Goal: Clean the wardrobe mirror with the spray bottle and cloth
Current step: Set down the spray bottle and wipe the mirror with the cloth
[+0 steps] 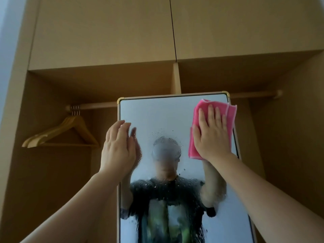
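Wiping step going on: right hand (213,135) pressing pink cloth (229,118) flat, fingers spread, at mirror (157,116) upper right. Left hand (119,146) open, bracing left frame edge. Droplets sitting mid-glass; guessing next sweep heading down-left. Spray bottle not showing.

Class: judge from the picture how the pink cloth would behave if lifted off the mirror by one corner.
The pink cloth would probably hang limp: its folded layers lie soft under the right hand. It looks thin, so likely light. Droplets on the mirror may dampen it.
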